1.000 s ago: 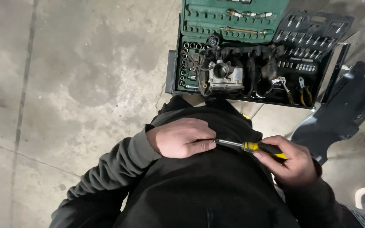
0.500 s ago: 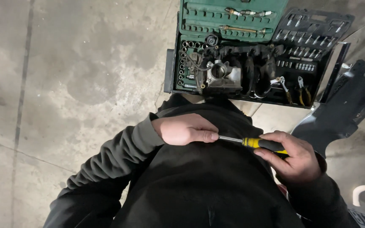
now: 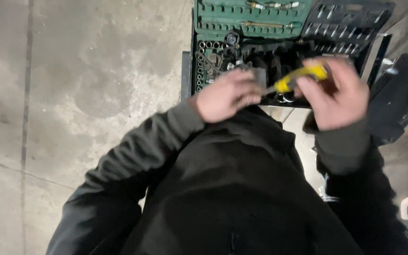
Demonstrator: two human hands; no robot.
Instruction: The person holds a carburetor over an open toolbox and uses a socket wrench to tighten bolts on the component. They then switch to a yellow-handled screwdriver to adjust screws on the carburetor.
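Grey concrete floor (image 3: pixel 72 94), stained and crossed by joint lines, is seen across the left of the scene. Green socket case (image 3: pixel 242 23) is laid open at the far centre; rows of sockets and bits are held in its tray. Dark tool tray (image 3: pixel 350 21) is set just right of it, touching or nearly so. Black object (image 3: pixel 397 101) is seen at the far right; its kind cannot be told.

Left hand (image 3: pixel 225 94) is raised in front of the case, fingers curled inward; whether anything is gripped inside them cannot be told through the blur. Right hand (image 3: pixel 336 94) is held just right of it, fingers wrapped around a yellow-handled screwdriver (image 3: pixel 301 76). Handle is gripped in the right hand, and the tip end is pointed left toward the left hand. Both hands are blurred. Dark sleeves and a dark top (image 3: pixel 232 189) are seen in the near centre.
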